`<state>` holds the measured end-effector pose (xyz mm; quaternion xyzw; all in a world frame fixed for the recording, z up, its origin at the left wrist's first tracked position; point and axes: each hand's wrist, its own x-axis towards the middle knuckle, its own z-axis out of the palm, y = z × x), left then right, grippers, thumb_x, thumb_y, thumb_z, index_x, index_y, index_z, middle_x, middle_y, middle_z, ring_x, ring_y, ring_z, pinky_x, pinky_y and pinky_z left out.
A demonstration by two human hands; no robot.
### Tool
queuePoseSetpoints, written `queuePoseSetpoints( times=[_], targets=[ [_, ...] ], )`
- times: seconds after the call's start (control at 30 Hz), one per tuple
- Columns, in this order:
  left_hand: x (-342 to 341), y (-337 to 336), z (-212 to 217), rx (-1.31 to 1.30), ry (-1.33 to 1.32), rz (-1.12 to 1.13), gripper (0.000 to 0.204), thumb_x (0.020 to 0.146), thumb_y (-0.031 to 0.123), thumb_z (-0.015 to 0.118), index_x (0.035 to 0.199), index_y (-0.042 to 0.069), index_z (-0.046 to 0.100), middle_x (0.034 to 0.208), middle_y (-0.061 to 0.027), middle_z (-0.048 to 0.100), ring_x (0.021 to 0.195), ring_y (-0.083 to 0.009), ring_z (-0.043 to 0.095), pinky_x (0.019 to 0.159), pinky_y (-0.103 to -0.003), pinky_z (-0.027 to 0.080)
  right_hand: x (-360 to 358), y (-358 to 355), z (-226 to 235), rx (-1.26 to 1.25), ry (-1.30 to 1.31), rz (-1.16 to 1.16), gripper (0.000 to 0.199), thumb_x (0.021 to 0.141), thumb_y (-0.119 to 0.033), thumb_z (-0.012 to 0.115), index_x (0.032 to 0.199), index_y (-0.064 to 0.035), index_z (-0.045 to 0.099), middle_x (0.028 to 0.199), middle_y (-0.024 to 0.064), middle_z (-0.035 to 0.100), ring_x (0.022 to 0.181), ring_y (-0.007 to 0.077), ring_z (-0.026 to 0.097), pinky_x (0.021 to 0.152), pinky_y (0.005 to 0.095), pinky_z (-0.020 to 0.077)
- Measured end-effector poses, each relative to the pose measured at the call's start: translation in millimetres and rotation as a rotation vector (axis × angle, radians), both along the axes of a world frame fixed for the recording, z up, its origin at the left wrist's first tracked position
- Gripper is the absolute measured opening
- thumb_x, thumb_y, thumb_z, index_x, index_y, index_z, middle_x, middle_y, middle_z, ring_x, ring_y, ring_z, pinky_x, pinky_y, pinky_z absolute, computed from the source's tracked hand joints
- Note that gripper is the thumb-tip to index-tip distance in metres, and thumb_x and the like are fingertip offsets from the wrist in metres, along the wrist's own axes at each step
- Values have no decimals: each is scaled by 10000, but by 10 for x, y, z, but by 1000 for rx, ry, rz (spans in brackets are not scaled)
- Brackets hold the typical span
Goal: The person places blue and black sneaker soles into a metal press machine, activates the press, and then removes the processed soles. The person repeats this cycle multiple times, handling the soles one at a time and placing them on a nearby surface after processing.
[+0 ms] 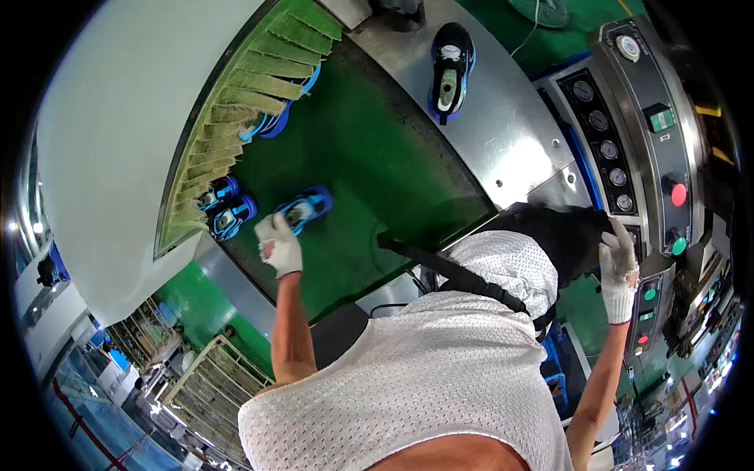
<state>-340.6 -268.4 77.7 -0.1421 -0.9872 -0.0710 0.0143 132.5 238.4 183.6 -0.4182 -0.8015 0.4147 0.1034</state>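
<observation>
My left hand (280, 246), in a white knit glove, has its fingers bent against the near end of a blue and black shoe (314, 202) and appears to grip it. This shoe is slightly blurred over a green conveyor belt (353, 149). Beside the fringed curtain stand two more blue shoes (232, 218), and another blue shoe (276, 122) is partly hidden behind the strips. My right hand (619, 268), also gloved, is held out next to the control panel, fingers stretched and nothing visible in it.
A yellowish fringed curtain (236, 102) hangs from a white machine housing (126, 118). On the metal ledge (514, 118) stands a dark shoe (452, 72) with a blue sole. The control panel (640, 118) with gauges and buttons is on the right. A metal rack (212, 392) stands lower left.
</observation>
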Motion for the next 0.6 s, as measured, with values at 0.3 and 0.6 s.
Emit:
queuePoseSetpoints(
  times=[0.3, 0.6],
  targets=[
    [425, 2134, 523, 264, -194, -758, 275, 930, 206, 787, 1158, 77, 702, 1094, -175, 663, 994, -397, 691, 835, -489, 570, -874, -591, 342, -24, 77, 215, 603, 968, -210, 759, 1466, 60, 550, 1364, 237, 678, 1252, 352, 685, 1038, 441, 572],
    [2340, 4467, 2002, 509, -619, -1756, 210, 913, 170, 737, 1105, 85, 759, 1002, -173, 681, 896, -382, 694, 789, -462, 565, -476, -707, 661, 367, -30, -240, 235, 872, -186, 663, 1054, -37, 662, 1006, 197, 721, 936, 374, 736, 757, 453, 594]
  ],
)
